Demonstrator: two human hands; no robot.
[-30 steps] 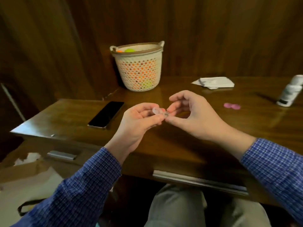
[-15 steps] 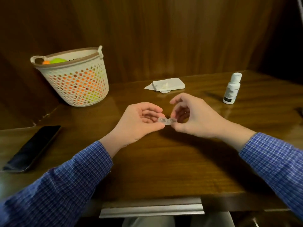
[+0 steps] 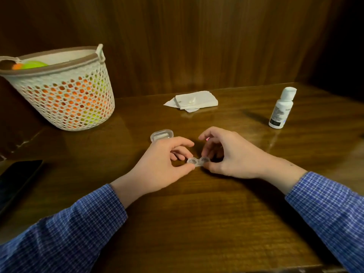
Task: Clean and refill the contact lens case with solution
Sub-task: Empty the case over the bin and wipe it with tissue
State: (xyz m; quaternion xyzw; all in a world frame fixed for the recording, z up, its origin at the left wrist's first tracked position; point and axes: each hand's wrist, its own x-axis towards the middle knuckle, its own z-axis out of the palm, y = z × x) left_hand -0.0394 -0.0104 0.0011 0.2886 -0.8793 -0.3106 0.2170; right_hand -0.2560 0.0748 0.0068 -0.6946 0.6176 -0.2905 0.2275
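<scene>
A small clear contact lens case with two open wells sits low over the wooden table, held at both ends. My left hand pinches its left well between thumb and fingers. My right hand pinches the right well. A white solution bottle with its cap on stands upright at the right, apart from both hands. A folded white tissue lies at the back centre. A sliver of pink shows behind my right fingers.
A clear oblong plastic lid or box lies just behind my left hand. A white perforated basket with orange and green items stands at the back left. A dark phone lies at the left edge. Wood panelling backs the table.
The view has swung right and down. Both hands have lowered the lens case toward the table. The clear oblong box has come into view behind my left hand.
</scene>
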